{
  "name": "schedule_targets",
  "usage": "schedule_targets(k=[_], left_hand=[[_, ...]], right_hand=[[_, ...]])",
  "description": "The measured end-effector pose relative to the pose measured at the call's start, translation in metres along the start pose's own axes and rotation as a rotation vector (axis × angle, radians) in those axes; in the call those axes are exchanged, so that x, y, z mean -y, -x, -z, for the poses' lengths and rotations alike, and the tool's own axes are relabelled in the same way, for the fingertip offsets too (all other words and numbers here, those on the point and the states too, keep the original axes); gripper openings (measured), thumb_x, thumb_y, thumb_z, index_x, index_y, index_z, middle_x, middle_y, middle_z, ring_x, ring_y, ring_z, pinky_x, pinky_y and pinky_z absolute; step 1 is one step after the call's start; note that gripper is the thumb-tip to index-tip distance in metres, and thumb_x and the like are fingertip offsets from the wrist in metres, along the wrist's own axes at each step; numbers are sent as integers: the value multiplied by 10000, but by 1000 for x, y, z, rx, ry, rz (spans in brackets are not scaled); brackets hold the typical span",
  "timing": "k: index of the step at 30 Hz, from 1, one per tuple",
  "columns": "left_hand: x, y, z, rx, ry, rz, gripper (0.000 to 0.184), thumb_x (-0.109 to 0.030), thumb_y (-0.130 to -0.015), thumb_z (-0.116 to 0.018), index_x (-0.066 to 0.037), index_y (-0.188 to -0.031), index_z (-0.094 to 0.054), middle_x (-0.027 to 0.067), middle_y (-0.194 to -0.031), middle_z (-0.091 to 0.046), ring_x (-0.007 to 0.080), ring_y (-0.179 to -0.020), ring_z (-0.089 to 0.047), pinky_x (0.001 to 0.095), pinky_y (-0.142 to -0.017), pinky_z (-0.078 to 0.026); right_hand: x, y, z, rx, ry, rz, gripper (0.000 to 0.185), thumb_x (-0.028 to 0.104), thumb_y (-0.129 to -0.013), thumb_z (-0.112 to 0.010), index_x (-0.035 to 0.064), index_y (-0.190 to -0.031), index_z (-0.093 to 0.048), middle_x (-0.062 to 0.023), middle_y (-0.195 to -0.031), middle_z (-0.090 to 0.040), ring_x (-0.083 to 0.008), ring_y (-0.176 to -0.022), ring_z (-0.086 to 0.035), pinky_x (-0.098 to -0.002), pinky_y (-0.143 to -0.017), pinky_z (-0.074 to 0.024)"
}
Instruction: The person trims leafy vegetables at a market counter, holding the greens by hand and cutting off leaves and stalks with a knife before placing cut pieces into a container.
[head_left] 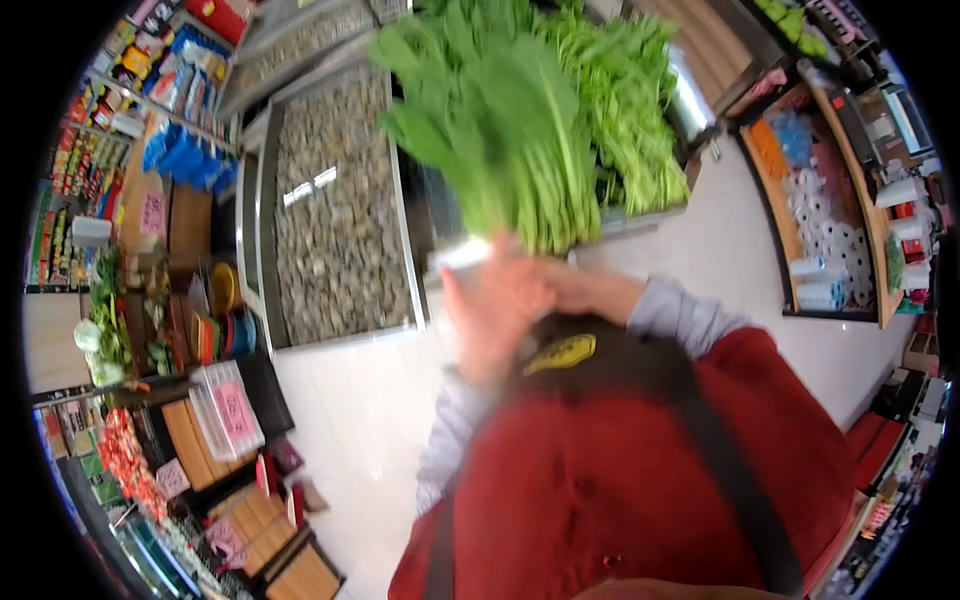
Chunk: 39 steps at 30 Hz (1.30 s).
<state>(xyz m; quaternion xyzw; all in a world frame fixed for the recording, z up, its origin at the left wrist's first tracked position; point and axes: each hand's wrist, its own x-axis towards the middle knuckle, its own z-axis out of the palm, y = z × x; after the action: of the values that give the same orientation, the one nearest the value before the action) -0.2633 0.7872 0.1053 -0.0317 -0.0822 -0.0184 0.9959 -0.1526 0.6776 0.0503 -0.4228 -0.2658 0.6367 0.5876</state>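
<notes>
Two bare hands meet in a blur just beyond the dark apron [640, 365], whose yellow badge [560, 353] we see but cannot read. The left hand [487, 318] looks partly open, thumb apart from the fingers, though we cannot tell whether it has hold of anything. Its inner side overlaps the right hand [592, 290], whose fingers are smeared or hidden there; we cannot make out how far they are bent or what they grip.

Directly beyond the hands, close to the fingertips, we find the leafy greens [500, 110]: broad, glossy leaves pointing away from us, pale green stalks bunched towards us. The part nearest the left hand is blurred, so we cannot say if it is touched. Ahead and to the right of the hands lie finer-leaved greens [630, 110], cut off by the upper edge.

Left of the hands, a metal-rimmed tray [405, 225] holds grey-brown lumps [335, 210], partly lost under glare. Farther right, we see white rolls [835, 240] in a wooden-edged bin [765, 200].
</notes>
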Motion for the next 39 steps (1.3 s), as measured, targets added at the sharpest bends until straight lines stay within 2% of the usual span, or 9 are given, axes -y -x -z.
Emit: schedule_targets(k=[1,4,6,19,25,26,29,32,39], left_hand=[[11,-1,-4,-121,131,-40,903,-744,-808,-452,-121,-1443,-297,211,-1214,-573,396,-1030,-583,560,-888,-455],[10,-9,19,-33,117,46,1004,-763,-782,-459,-77,-1477,-227,287,-1299,-476,457,-1157,-485,602,-1022,-325],[8,-23,-2,-94,-306,31,883,-762,-846,-326,-113,-1444,-347,253,-1251,-555,366,-1147,-526,546,-1046,-299],[8,-56,-10,-60,-758,-294,780,-647,-924,-323,-38,-1410,-369,249,-1377,-446,359,-1349,-336,477,-1152,-136],[9,-57,0,-230,-1174,-340,866,-687,-876,-398,-40,-1442,-299,239,-1467,-318,336,-1407,-226,434,-1121,-225],[10,-56,3,-217,-1075,-335,847,-681,-882,-395,-62,-1452,-294,252,-1465,-312,339,-1408,-220,431,-1110,-251],[13,-62,7,-149,-1164,-392,818,-632,-927,-332,-1,-1445,-276,267,-1418,-387,340,-1377,-307,420,-1148,-172],[12,-61,5,-182,-1126,-366,781,-613,-940,-311,-9,-1436,-292,264,-1405,-403,335,-1367,-326,423,-1149,-186],[13,-56,26,-509,-1170,-385,493,-371,-994,-414,14,-1295,-480,199,-1212,-592,273,-1181,-544,380,-1038,-378]], right_hand=[[1,-3,-5,-22,7,20,580,326,-948,-466,52,-1432,-302,-263,-1261,-513,-425,-1115,-539,-617,-908,-434],[10,-10,-14,-81,108,103,515,299,-936,-487,43,-1363,-354,-242,-1204,-536,-390,-1068,-551,-573,-879,-441],[22,-12,-16,-96,146,136,472,281,-929,-501,36,-1317,-388,-228,-1165,-551,-366,-1038,-559,-544,-860,-446],[41,40,-15,-287,644,406,219,164,-879,-590,-5,-1016,-613,-135,-916,-650,-212,-838,-610,-352,-734,-477],[68,57,-33,-447,818,229,343,338,-892,-623,17,-1012,-600,-147,-883,-646,-250,-804,-623,-371,-685,-477],[88,63,-45,-476,917,111,404,383,-877,-643,53,-1110,-618,-108,-931,-676,-220,-881,-653,-369,-773,-504],[68,49,-32,-380,939,220,248,270,-857,-632,41,-952,-624,-174,-826,-647,-295,-760,-642,-395,-665,-480],[72,55,-35,-331,920,323,135,208,-819,-643,73,-823,-629,-93,-705,-641,-243,-621,-618,-364,-573,-461],[71,86,5,-371,906,140,198,253,-841,-628,59,-876,-606,-109,-764,-643,-255,-692,-638,-349,-633,-492]])
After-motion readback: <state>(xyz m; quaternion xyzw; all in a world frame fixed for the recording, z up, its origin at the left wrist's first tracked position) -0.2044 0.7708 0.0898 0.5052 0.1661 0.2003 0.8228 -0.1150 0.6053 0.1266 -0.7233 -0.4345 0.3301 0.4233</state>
